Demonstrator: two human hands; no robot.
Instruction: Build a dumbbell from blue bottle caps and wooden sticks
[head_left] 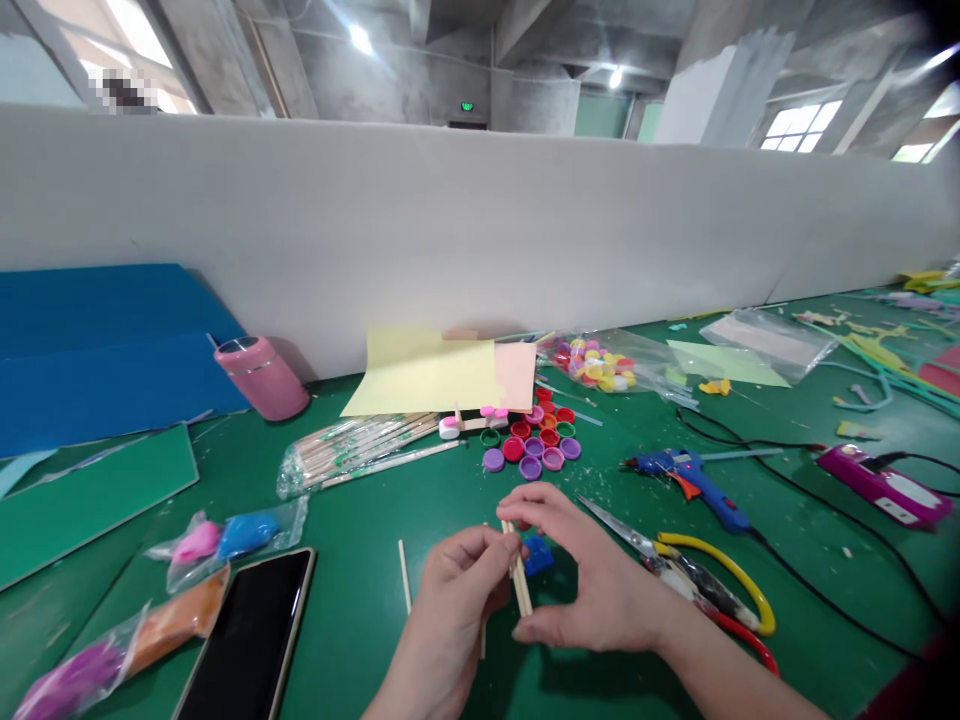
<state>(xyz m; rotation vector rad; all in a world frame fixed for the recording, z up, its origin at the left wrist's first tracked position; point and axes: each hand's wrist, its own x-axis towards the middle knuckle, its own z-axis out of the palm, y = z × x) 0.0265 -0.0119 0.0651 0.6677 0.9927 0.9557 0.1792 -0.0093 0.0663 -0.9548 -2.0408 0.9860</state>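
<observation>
My left hand (454, 595) pinches a small bundle of short wooden sticks (522, 590) between thumb and fingers. Curved around the same bundle, my right hand (600, 575) has its fingertips at the upper end and its thumb near the lower end. Behind the bundle sits a blue object (538, 556), partly hidden by the hands. One loose stick (405, 575) lies on the green table left of my left hand, and another stick shows just below that hand.
Colored bottle caps (530, 467) lie beyond the hands, beside bagged wooden sticks (360, 448). On the right are scissors (619, 525), a blue glue gun (686, 475) with its cord, and a magenta power strip (885, 485). Leftward are a phone (247, 640), bagged clay (176, 620) and a pink flask (262, 380).
</observation>
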